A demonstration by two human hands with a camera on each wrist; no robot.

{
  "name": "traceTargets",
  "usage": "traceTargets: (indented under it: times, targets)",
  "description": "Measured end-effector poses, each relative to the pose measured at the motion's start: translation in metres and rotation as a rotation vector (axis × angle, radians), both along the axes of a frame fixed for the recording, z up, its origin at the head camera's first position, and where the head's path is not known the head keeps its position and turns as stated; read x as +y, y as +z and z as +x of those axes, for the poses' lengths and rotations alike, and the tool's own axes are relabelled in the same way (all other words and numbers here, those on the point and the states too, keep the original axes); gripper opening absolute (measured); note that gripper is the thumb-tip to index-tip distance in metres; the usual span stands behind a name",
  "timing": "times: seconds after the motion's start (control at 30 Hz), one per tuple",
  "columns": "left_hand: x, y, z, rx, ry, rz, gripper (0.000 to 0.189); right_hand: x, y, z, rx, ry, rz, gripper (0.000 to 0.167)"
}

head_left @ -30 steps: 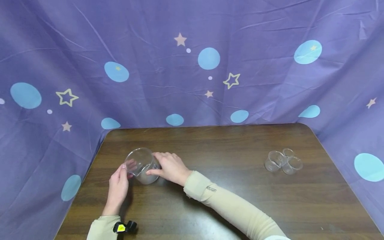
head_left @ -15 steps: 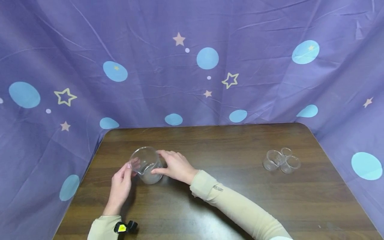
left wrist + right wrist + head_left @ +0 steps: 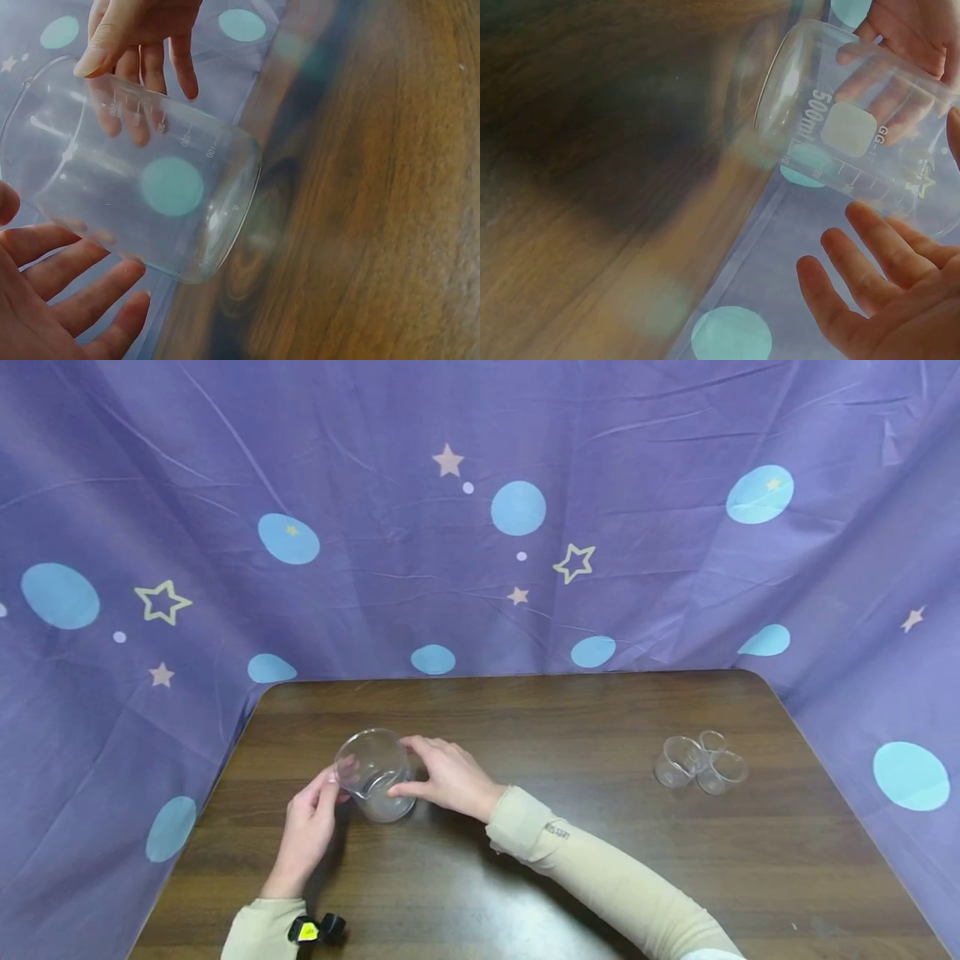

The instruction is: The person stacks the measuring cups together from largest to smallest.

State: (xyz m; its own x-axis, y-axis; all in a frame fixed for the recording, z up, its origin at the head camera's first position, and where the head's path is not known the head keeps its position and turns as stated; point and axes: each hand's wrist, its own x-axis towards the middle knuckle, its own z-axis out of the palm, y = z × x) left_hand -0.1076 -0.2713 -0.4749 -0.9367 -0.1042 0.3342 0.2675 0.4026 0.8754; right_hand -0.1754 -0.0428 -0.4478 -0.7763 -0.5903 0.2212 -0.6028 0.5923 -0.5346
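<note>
the left hand [image 3: 309, 818] and the right hand [image 3: 452, 779] hold one glass beaker [image 3: 379, 757] between them; if either grip loosens, it could slip and hit the table [image 3: 570, 727];

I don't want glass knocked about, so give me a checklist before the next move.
1. Left hand on the large clear cylindrical glass beaker: ok, thumb near the rim.
2. Right hand on the opposite side: ok, thumb in front.
3. Beaker empty: ok, nothing visible inside.
4. Base touching the brown wood-grain table: cannot tell.
5. Three small clear round glass beakers apart from it: ok, clustered towards the table's right side.
</note>
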Motion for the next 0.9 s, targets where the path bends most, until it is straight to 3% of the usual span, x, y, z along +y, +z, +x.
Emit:
traceTargets:
  times: [0.37,0.9]
  targets:
    - [0.008,-0.001,-0.001,0.033,-0.06,-0.024,0.033,0.017,0.003,0.002,-0.001,0.011,-0.009,0.072]
    - [0.026,-0.002,0.0,0.062,-0.092,-0.057,0.031,0.044,0.0,0.003,-0.01,0.028,-0.046,0.075]
